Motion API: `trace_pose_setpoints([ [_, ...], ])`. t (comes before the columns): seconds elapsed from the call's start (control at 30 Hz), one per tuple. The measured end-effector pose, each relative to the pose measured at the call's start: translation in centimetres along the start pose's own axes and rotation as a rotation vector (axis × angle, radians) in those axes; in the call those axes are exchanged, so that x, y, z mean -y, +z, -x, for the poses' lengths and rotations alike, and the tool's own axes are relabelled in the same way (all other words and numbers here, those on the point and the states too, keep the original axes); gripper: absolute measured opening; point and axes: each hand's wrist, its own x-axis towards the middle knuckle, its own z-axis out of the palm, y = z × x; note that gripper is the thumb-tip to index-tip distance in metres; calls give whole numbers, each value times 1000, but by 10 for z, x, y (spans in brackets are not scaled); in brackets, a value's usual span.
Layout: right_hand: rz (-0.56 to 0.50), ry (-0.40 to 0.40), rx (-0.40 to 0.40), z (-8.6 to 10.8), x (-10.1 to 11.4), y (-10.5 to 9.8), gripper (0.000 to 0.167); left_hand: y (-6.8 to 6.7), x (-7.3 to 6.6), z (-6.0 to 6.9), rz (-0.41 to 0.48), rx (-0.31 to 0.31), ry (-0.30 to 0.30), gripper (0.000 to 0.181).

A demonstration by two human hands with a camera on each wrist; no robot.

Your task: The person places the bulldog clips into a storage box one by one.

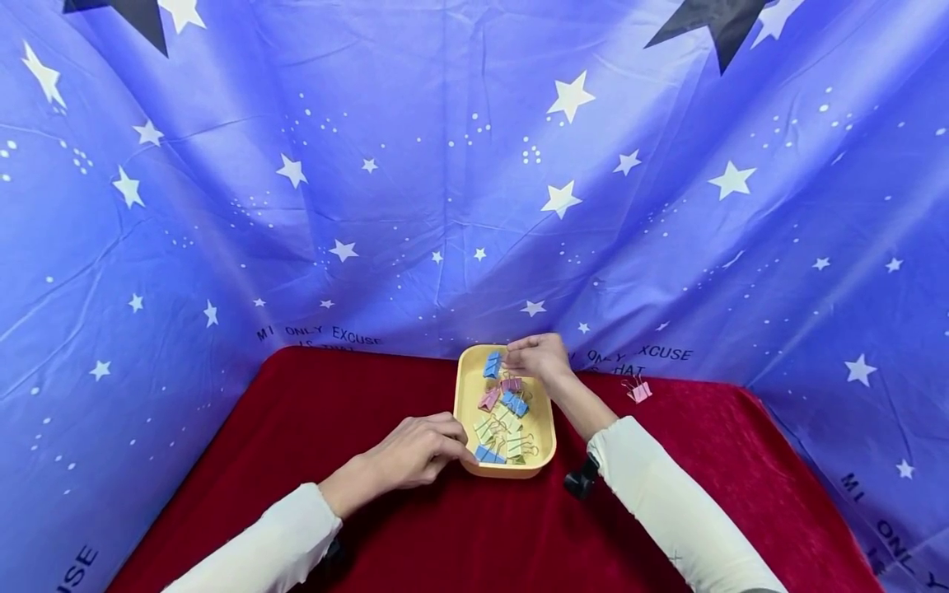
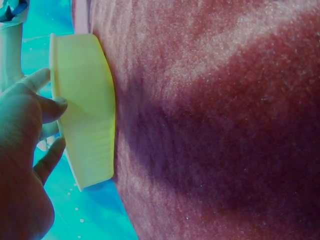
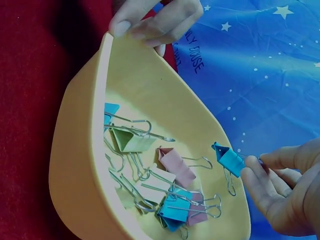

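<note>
A yellow plastic tray (image 1: 507, 473) stands on the red cloth, its outer wall (image 2: 87, 110) facing the left wrist view. My left hand (image 1: 415, 451) grips the near left part of its rim between thumb and fingers. Over the far end of the tray, my right hand (image 1: 541, 358) pinches a blue binder clip (image 3: 230, 161) by a wire handle. Several binder clips lie inside: a pink clip (image 3: 177, 166), a pale green clip (image 3: 131, 140), another blue clip (image 3: 175, 207) and others, partly overlapping.
A pink binder clip (image 1: 640, 390) lies on the red cloth (image 1: 689, 461) to the right, near the far edge. Behind the table hangs a blue curtain (image 1: 415, 206) with white stars.
</note>
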Motion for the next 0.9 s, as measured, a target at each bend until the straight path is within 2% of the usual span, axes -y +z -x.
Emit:
trace_pose_setpoints([
  [0.27,63,-5,-39,1,-5,-2,29,0,-1,-1,-13,1,1,41],
  [0.43,49,-10,-46,6,-9,-8,28,-1,-1,1,-16,-17,15,41],
  [0.9,20,8,-37,13,-11,-45,33,0,-1,1,-15,-6,2,39],
])
